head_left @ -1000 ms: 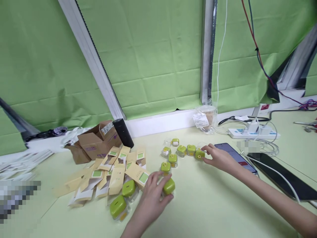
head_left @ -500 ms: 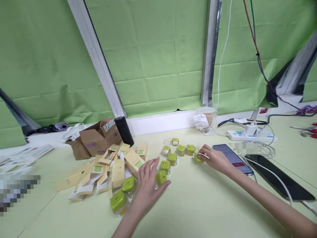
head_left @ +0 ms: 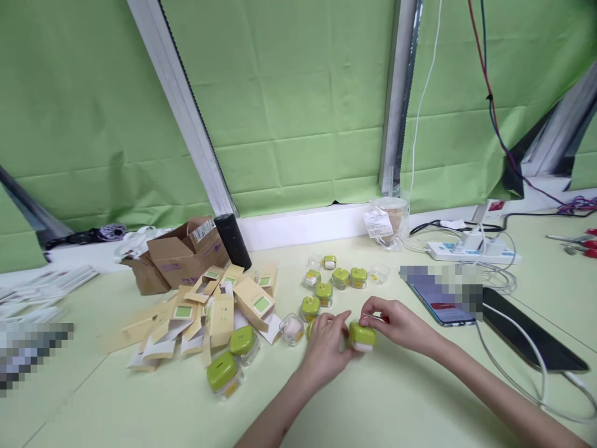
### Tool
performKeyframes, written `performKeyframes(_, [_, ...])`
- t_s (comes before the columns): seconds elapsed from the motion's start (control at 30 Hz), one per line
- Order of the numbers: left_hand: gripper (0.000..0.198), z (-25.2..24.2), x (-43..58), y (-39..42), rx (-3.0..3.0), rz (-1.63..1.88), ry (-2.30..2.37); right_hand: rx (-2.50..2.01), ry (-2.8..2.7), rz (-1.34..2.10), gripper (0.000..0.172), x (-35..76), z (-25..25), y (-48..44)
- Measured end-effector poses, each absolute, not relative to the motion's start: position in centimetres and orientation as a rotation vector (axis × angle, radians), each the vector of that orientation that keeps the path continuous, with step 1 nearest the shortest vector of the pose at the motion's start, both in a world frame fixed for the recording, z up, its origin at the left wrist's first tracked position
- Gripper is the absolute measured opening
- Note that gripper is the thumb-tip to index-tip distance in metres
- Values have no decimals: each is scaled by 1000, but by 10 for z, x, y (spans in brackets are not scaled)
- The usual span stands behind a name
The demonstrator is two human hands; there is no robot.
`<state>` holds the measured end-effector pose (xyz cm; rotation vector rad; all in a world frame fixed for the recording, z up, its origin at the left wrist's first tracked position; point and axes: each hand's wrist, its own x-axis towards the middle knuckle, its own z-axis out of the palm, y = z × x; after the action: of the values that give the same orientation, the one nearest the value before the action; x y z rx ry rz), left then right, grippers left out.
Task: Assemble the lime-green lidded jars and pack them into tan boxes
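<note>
Both my hands meet at the middle of the table over a small green-lidded box (head_left: pixel 362 336). My left hand (head_left: pixel 325 348) curls against the box's left side, and another green piece (head_left: pixel 310 328) peeks out behind its fingers. My right hand (head_left: pixel 396 325) pinches the box from the right. Just left of them lies a clear box base with white filling (head_left: pixel 291 327). Behind the hands stand several more green-lidded boxes (head_left: pixel 342 277) and an empty clear case (head_left: pixel 378 273).
A pile of tan cardboard sleeves (head_left: pixel 219 311) and two larger green boxes (head_left: pixel 222 373) lie at left, with a torn brown carton (head_left: pixel 180 256) and black cylinder (head_left: pixel 232 241) behind. At right are a phone (head_left: pixel 436 297), a dark tablet (head_left: pixel 532 333), a power strip (head_left: pixel 471 251) and cables.
My right hand has pulled a green-lidded box back from the far row to the table's middle. My left hand has moved right to meet it, leaving the clear base behind.
</note>
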<state>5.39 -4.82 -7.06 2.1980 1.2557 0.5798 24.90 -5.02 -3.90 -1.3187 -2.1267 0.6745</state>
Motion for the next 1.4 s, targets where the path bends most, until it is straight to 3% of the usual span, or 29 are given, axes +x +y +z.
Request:
performKeyframes(0.23, [72,-57,25,-50,2550,501,1250,-1365,-2106,615,17,258,-45,-49])
performKeyframes(0.4, [48,-50,5,-48,2654,390,1415,-1383,-2147,583,17,262,-50,-51])
performKeyframes(0.47, [44,-43,-2,-50,2614,422,1387,-1380,-2160,579,16,262,-52,-51])
performKeyframes(0.67, [57,-12,-38,-50,2173,671,1578,-1390,-2215,541,16,260,-58,-51])
performKeyframes(0.83, [46,-12,-57,-43,2281,480,1533,-1408,-2225,529,16,258,-58,-54])
performKeyframes(1.03, [71,-13,-43,-49,2298,518,1621,-1407,-2217,532,17,258,-55,-54])
performKeyframes(1.2, [65,-24,5,-60,2241,638,1334,-1337,-2167,575,16,255,-56,-56])
performKeyframes(1.27, [86,-38,27,-61,2053,556,1165,-1309,-2150,609,15,252,-56,-59])
performKeyframes(1.3, [86,-46,36,-60,1959,560,1134,-1291,-2135,630,14,250,-56,-59])
performKeyframes(1.4, [46,-68,53,-52,1748,635,1110,-1249,-2060,676,11,247,-56,-60])
